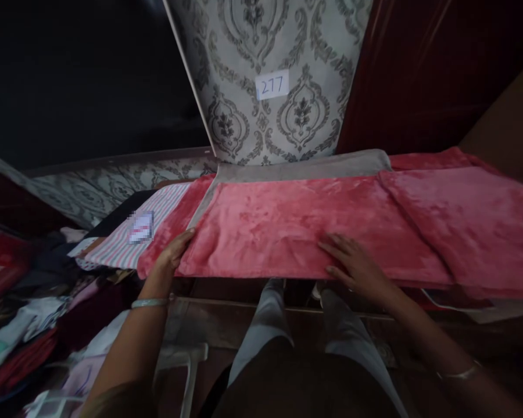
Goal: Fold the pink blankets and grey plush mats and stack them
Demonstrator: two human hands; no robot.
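Note:
A pink plush blanket (pixel 283 226) lies flattened and folded across the surface in front of me, over a grey cloth (pixel 305 167). My left hand (pixel 178 251) is at its left edge, with the fingers bent over that edge and closed on it. On the blanket's front half rests my right hand (pixel 351 264), its fingers spread and lying flat. To the right, another pink plush section (pixel 466 223) joins or overlaps it along a dark fold line; I cannot tell which.
At left lies a striped cloth (pixel 157 212) with a blurred label. A dark screen (pixel 82 81) stands behind it. Piled clothes (pixel 70 313) and a white plastic stool or chair (pixel 183 354) are at lower left. Patterned wallpaper bears a "277" paper (pixel 272 85).

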